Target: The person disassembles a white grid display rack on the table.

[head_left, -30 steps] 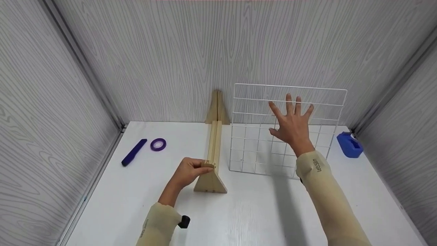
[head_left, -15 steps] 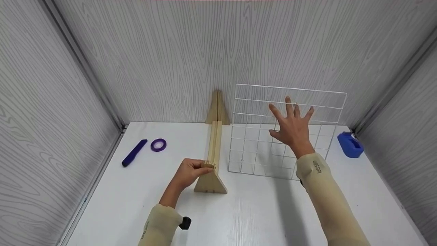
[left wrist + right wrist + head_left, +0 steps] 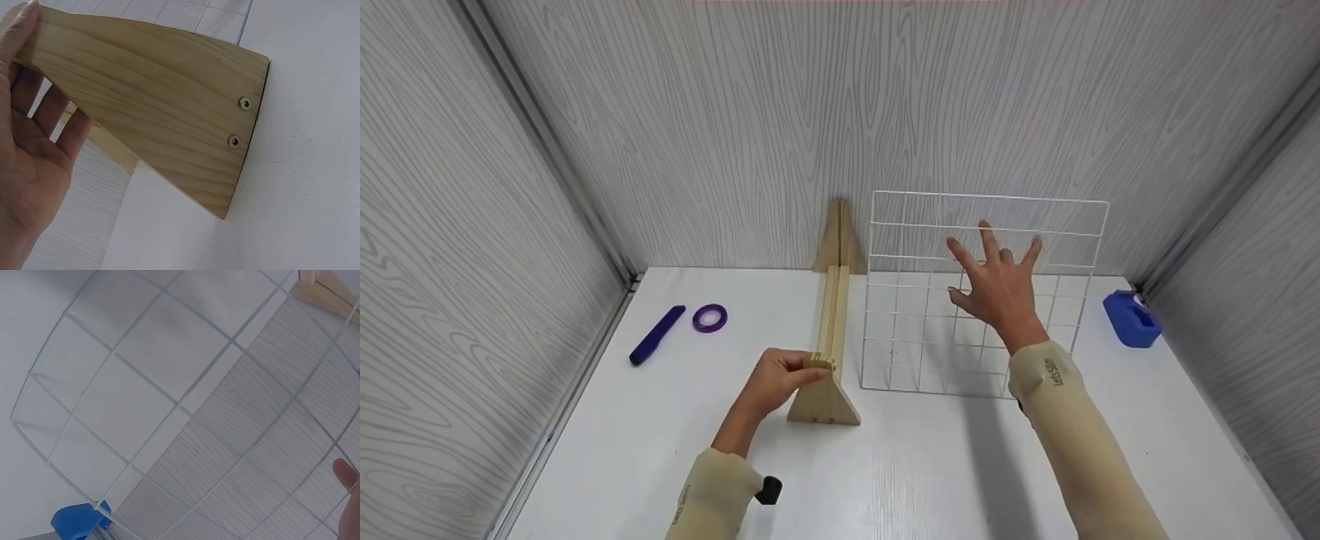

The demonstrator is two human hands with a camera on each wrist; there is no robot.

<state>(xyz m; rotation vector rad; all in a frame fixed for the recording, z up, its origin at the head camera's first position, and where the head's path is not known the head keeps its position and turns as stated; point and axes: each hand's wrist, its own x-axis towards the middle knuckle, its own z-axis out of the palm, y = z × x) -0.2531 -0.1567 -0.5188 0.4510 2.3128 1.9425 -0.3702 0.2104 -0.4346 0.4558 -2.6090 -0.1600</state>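
My left hand (image 3: 778, 377) pinches the rounded top of the near end piece of a wooden stand (image 3: 823, 405), thumb on one side and fingers on the other. Two screw heads show low on that end piece (image 3: 152, 107) in the left wrist view. A grooved wooden bar (image 3: 834, 315) runs back from it to a matching far end piece. To the right, a white wire grid panel (image 3: 926, 255) is upright with its lower edge close over the tabletop. Against its upper half my right hand (image 3: 1001, 292) spreads mostly straight fingers, one bent inward. In the right wrist view one finger (image 3: 344, 475) shows beside the wires.
A purple knife-shaped tool (image 3: 658, 335) and a purple ring-shaped roll (image 3: 709, 318) lie at the left. The blue tape dispenser (image 3: 1132, 319) sits at the right edge, just beyond the grid. Pale wood-grain walls (image 3: 735, 135) enclose the back and sides.
The grid panel has come down slightly and straightened, its top right corner moving left. My right hand has lowered with it, one finger now bent. The left hand keeps its pinch.
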